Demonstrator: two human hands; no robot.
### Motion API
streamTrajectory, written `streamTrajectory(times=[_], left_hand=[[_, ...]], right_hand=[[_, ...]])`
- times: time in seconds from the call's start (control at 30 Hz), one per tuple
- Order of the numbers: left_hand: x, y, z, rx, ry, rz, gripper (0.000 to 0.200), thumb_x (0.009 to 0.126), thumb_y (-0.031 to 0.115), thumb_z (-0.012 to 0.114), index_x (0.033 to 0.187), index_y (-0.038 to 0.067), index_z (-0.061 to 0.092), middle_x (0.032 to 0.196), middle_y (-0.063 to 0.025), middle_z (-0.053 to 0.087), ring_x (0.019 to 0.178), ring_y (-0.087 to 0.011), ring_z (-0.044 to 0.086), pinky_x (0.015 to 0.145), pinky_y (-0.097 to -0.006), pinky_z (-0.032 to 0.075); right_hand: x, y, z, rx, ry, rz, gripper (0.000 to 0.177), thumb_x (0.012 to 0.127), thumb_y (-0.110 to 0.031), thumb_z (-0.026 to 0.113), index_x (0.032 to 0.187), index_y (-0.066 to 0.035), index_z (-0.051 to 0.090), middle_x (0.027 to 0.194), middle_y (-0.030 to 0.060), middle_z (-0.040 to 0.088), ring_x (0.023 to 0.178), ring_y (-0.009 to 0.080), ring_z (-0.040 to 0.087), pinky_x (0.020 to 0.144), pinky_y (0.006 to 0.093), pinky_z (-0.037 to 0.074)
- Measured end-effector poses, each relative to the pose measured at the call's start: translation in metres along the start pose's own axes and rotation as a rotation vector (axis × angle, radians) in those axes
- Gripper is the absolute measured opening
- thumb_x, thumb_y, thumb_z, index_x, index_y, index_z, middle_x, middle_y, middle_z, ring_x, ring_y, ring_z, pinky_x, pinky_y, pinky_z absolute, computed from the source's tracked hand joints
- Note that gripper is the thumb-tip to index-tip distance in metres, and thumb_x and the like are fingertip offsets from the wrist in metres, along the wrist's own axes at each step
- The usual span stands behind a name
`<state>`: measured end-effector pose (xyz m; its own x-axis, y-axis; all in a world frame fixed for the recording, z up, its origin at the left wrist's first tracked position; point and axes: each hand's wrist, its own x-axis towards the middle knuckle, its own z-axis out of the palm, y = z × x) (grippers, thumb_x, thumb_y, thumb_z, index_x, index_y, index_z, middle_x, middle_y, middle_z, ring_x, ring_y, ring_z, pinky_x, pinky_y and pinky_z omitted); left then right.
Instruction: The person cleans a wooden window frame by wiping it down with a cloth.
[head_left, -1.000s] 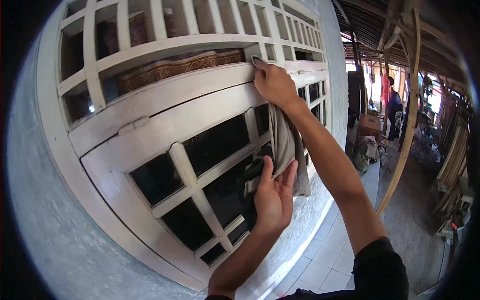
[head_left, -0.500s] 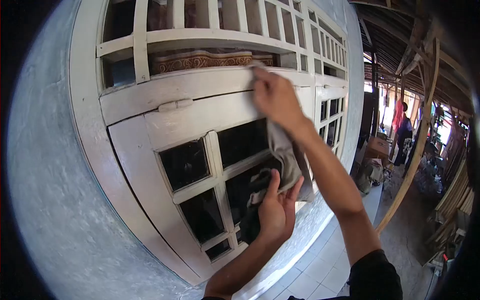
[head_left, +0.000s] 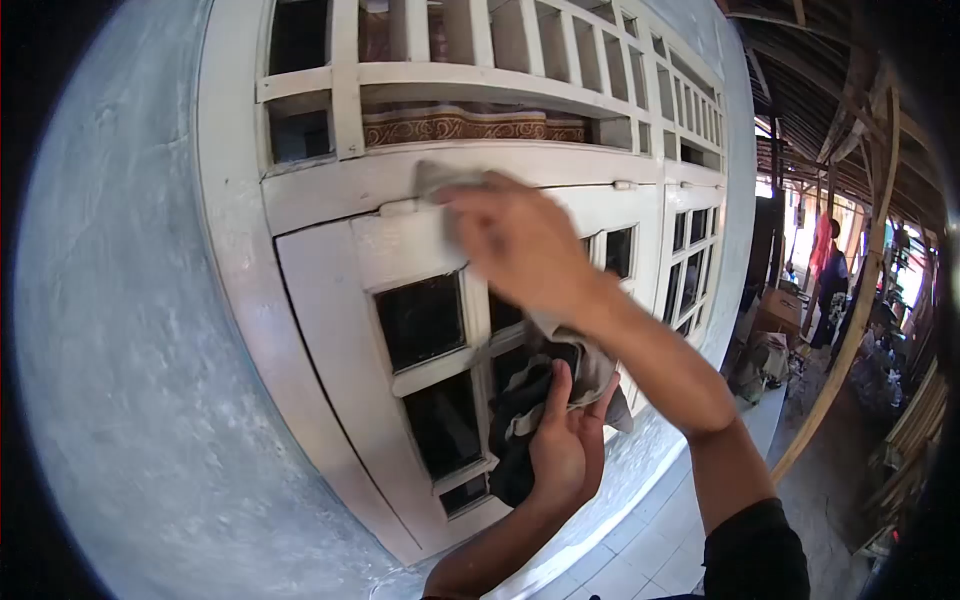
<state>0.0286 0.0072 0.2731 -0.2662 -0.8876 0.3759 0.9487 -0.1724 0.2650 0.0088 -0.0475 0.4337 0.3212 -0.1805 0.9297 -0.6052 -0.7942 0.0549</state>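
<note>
My right hand [head_left: 520,240] grips part of a grey-beige cloth [head_left: 592,365] and presses it against the white window frame [head_left: 330,192], close to the top hinge [head_left: 400,208]. Motion blurs the fingers and the cloth end under them. Lower down, my left hand [head_left: 570,440] is closed round the bunched rest of the cloth, thumb up. Dark fabric [head_left: 512,470] hangs from that bundle in front of the lower panes. Behind both hands is the white shutter [head_left: 320,290] with dark glass panes [head_left: 420,322].
White slatted openings run above the frame, with a brown patterned curtain [head_left: 475,125] behind them. A rough grey-blue wall [head_left: 130,330] is on the left. Pale floor tiles [head_left: 640,540] lie below. To the right stand a slanted wooden post [head_left: 850,350], a cardboard box [head_left: 782,308] and stacked wood.
My right hand has slid left along the upper frame with the cloth, towards the hinge. The left hand keeps its hold. The view has shifted, so the window appears further right.
</note>
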Motion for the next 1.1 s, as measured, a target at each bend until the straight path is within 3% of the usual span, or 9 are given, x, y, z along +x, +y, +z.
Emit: streamTrajectory(times=[0.03, 0.17, 0.5, 0.67, 0.83, 1.1], left_hand=[[-0.004, 0.005, 0.001, 0.027, 0.029, 0.004, 0.042, 0.098, 0.025, 0.053, 0.133, 0.003, 0.042, 0.134, -0.0112, 0.050, 0.126, -0.0237, 0.047, 0.111, -0.0435, 0.036], [-0.012, 0.018, 0.003, 0.069, 0.085, 0.078, 0.044, 0.098, 0.023, 0.054, 0.134, 0.004, 0.040, 0.132, -0.0104, 0.052, 0.125, -0.0235, 0.048, 0.111, -0.0444, 0.037], [-0.028, 0.031, 0.007, 0.092, 0.129, 0.126, 0.044, 0.097, 0.024, 0.055, 0.134, 0.005, 0.039, 0.133, -0.0107, 0.051, 0.125, -0.0241, 0.049, 0.108, -0.0458, 0.040], [-0.032, 0.032, 0.002, 0.119, 0.092, 0.220, 0.045, 0.099, 0.026, 0.052, 0.136, 0.005, 0.038, 0.136, -0.0113, 0.049, 0.127, -0.0244, 0.047, 0.110, -0.0467, 0.038], [-0.038, 0.043, 0.016, 0.162, 0.074, 0.363, 0.045, 0.100, 0.025, 0.049, 0.138, 0.006, 0.035, 0.141, -0.0108, 0.045, 0.130, -0.0245, 0.044, 0.112, -0.0475, 0.033], [-0.045, 0.050, 0.009, 0.207, 0.178, 0.398, 0.048, 0.100, 0.026, 0.048, 0.141, 0.006, 0.033, 0.143, -0.0107, 0.043, 0.131, -0.0242, 0.043, 0.111, -0.0481, 0.034]], right_hand=[[0.001, 0.018, -0.007, -0.015, 0.022, 0.021, 0.030, 0.085, -0.015, 0.050, 0.107, -0.007, 0.069, 0.088, 0.0223, 0.062, 0.079, 0.0397, 0.064, 0.074, 0.0473, 0.051], [0.002, 0.009, 0.003, -0.119, 0.146, 0.069, 0.031, 0.084, -0.013, 0.051, 0.109, -0.005, 0.068, 0.087, 0.0226, 0.062, 0.076, 0.0376, 0.064, 0.070, 0.0446, 0.052], [0.010, -0.030, 0.018, -0.074, 0.011, -0.076, 0.025, 0.085, -0.014, 0.053, 0.102, -0.005, 0.068, 0.086, 0.0174, 0.063, 0.074, 0.0372, 0.065, 0.065, 0.0456, 0.054], [0.021, -0.053, 0.032, -0.017, 0.047, -0.211, 0.020, 0.087, -0.018, 0.057, 0.099, -0.005, 0.067, 0.081, 0.0195, 0.062, 0.061, 0.0366, 0.064, 0.055, 0.0444, 0.054], [0.046, -0.060, 0.043, -0.087, 0.121, -0.251, 0.019, 0.089, -0.018, 0.056, 0.097, -0.005, 0.068, 0.082, 0.0189, 0.063, 0.058, 0.0345, 0.065, 0.050, 0.0429, 0.053], [0.042, -0.064, 0.049, -0.092, 0.084, -0.286, 0.019, 0.089, -0.017, 0.054, 0.095, -0.004, 0.066, 0.082, 0.0190, 0.064, 0.061, 0.0336, 0.066, 0.050, 0.0422, 0.054]])
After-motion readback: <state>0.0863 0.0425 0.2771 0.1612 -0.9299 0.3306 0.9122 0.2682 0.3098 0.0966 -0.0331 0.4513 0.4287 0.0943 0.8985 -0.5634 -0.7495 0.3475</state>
